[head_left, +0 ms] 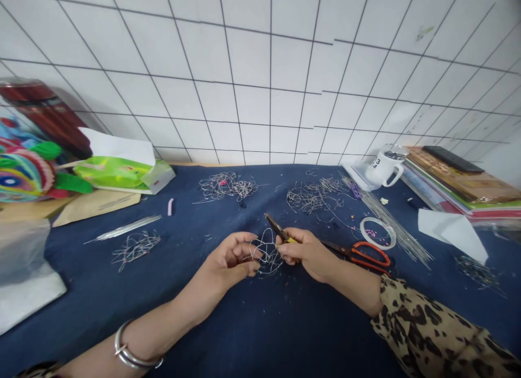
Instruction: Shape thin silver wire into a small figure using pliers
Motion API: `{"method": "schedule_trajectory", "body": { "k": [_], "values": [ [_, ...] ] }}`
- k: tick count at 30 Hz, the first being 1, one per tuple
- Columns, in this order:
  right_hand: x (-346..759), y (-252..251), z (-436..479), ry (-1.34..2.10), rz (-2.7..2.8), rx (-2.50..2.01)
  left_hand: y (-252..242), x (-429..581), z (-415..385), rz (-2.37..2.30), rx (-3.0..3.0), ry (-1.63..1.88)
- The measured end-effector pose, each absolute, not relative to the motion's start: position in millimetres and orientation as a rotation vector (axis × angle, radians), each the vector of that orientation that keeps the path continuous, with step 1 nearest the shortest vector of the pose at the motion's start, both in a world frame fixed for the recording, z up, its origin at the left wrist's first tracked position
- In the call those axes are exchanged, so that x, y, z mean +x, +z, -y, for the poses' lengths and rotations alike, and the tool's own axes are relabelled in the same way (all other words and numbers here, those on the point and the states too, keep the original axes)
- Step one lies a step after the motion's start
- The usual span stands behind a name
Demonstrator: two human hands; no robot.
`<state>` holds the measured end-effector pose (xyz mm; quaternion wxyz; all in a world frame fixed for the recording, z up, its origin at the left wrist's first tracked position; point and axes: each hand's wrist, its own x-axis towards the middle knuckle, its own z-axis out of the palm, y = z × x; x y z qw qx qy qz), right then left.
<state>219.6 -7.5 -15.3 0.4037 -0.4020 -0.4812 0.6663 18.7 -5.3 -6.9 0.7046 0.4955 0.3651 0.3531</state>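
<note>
Pinching the bent wire (269, 252) between thumb and fingers of the left hand (228, 261), well in from the far edge of the tabletop (260, 324), presumably to steady the loops. Clasping pliers (278, 227) in the curled right hand (309, 253), with the nose angled toward that edge, perhaps leaving fingertips free beside the wire.

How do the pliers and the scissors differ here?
The pliers are in the right hand; the scissors lie on the cloth. The pliers show yellow at the grip; the scissors have orange-red looped handles. Both have dark working ends.
</note>
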Motion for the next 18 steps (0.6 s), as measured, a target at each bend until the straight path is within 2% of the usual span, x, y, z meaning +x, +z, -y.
{"method": "schedule_trajectory", "body": {
  "k": [18],
  "values": [
    [219.6,-13.5,8.7,1.676,1.167,-1.036,-10.5,16.3,3.3,-0.775,1.016,0.773]
  ]
}}
